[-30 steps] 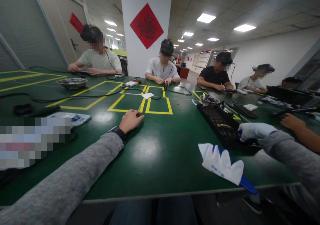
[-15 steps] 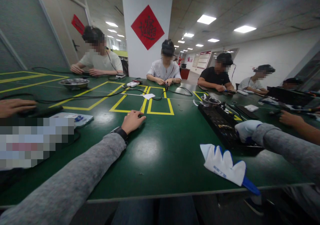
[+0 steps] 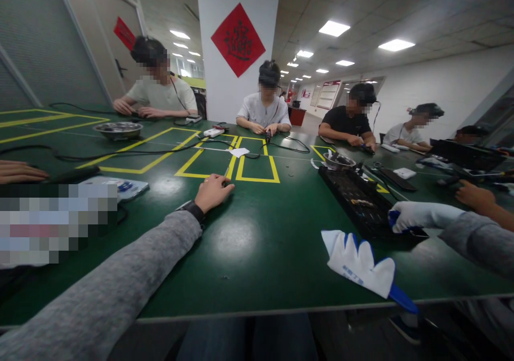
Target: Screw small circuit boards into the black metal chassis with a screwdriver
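My bare left hand (image 3: 214, 192), with a dark band at the wrist, rests on the green table (image 3: 257, 243). Its fingers are closed round a thin metal tool (image 3: 228, 171) that points away from me. At the right, my right hand (image 3: 409, 216) wears a white and blue glove. Its fingers are curled at the right end of a long black tray (image 3: 341, 192) holding small parts; what they grip is too small to make out. An unworn white and blue glove (image 3: 359, 262) lies flat, nearer the table's front edge.
White paper (image 3: 240, 152) lies beyond my left hand, across yellow tape outlines. A metal bowl (image 3: 339, 160) stands by the tray's far end, another (image 3: 118, 130) at the far left. Black cables cross the table. Several people sit around; other hands reach in at both sides.
My gloved right hand has drawn back to the right, toward the tray's near right end, and its curled fingers now show more. My left hand has stayed in place with the thin tool.
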Available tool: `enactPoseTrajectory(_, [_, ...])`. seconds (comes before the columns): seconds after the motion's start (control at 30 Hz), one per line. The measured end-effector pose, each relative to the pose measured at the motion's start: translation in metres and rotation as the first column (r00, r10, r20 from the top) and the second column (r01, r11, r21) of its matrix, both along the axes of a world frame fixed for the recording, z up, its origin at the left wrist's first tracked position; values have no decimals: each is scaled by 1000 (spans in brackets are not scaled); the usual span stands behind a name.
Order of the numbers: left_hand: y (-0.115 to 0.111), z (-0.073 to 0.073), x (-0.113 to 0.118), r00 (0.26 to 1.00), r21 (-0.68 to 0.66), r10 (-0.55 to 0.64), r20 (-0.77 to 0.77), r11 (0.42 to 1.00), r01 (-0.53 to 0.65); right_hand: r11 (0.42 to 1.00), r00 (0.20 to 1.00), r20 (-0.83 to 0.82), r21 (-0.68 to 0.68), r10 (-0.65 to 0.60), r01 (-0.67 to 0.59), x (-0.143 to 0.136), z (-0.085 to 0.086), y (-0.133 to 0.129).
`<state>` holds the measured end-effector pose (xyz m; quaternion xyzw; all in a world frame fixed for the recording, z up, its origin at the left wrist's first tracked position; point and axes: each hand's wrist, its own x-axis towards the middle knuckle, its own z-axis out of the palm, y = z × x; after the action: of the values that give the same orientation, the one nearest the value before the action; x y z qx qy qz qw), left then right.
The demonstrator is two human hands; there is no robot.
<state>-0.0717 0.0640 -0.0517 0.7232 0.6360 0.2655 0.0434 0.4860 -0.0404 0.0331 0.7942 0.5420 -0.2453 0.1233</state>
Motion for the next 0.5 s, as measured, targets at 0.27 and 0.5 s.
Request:
enactPoseTrajectory(0.27, [2,-1,-1,1000,5,-7,2,1000,7,993,988,-142,98,-59,73,6,0,-3])
enactPoseTrajectory(0.5, [2,-2,-1,1000,6,-14,-5,1000,14,942,999,29,335,20,-29,-5,8,11])
